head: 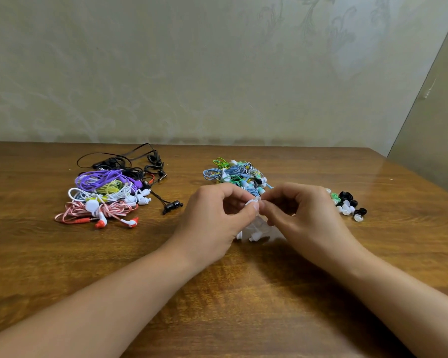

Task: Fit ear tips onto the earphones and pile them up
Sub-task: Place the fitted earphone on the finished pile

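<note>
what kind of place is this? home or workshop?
Likely a room at home, used for piecework: a wooden table against a patterned wallpapered wall, with piles of earphones and loose ear tips. No shop equipment in view.

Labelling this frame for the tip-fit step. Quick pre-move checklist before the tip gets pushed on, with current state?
1. Left hand grips the white earphones: ok.
2. Right hand pinches at the same spot, fingertips of both hands meeting: ok.
3. Ear tip really between the right fingers: cannot tell, hidden.
4. Tip lined up with the earbud: cannot tell, too small.
5. Spare ear tips lying right of the hands: ok.
6. Pile of earphones on the left of the table, apart from the hands: ok.
</note>
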